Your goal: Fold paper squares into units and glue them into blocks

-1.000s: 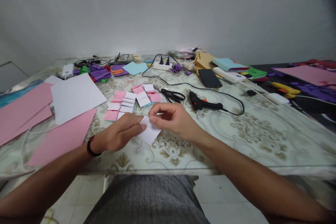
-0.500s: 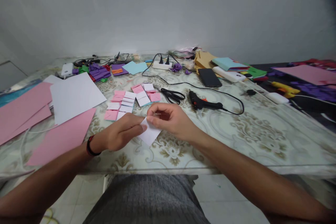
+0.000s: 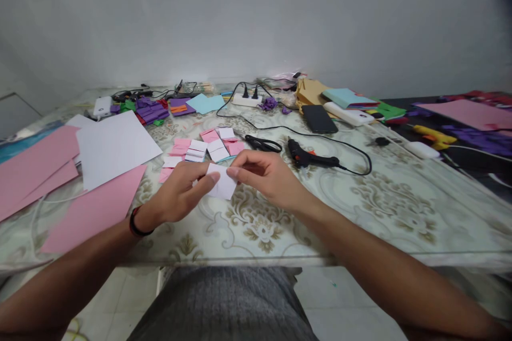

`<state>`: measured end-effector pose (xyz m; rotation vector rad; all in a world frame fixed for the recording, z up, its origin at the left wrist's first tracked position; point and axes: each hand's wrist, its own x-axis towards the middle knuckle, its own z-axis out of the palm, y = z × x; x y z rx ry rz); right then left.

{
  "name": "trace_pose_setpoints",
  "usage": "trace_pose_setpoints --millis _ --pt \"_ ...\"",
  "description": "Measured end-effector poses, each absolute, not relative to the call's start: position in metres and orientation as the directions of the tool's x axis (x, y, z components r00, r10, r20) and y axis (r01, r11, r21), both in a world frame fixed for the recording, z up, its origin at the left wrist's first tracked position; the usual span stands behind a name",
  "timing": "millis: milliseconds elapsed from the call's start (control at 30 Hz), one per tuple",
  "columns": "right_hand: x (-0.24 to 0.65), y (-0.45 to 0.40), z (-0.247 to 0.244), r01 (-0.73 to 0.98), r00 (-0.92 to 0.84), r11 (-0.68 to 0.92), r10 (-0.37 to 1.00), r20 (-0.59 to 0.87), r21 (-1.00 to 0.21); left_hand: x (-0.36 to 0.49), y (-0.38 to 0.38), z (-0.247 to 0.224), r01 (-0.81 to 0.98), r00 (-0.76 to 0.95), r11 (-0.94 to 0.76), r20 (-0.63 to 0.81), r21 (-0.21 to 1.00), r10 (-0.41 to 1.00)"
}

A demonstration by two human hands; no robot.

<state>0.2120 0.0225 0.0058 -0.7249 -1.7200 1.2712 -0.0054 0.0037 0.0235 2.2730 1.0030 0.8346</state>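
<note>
Above the table's near side, we pinch a small white paper piece (image 3: 223, 188) between both hands: our left hand (image 3: 180, 192) grips its left part under the thumb, our right hand (image 3: 272, 178) its upper right edge. We judge it feather-light, thin, bendable and easily creased, best taken by its edges with fingertips. It looks plain, matte and roughly four-sided, tilted a little. Just beyond lie folded pink and white papers (image 3: 196, 151), then black-handled scissors (image 3: 263, 143), with a hot glue gun (image 3: 316, 160) to their right.
</note>
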Motion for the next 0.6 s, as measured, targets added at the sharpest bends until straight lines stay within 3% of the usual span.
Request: trace_pose_setpoints --millis 367,600 --pt "0.2095 0.0182 0.0065 0.011 -0.52 0.352 0.802 0.296 -0.936 -0.0011 0.0047 0.0219 0.46 0.573 -0.675 0.388 0.577 0.722" --pt "0.2122 0.0216 0.0054 -0.058 -0.389 0.319 0.865 0.316 -0.946 -0.0031 0.0041 0.0199 0.342 0.492 -0.488 0.29 0.803 0.821"
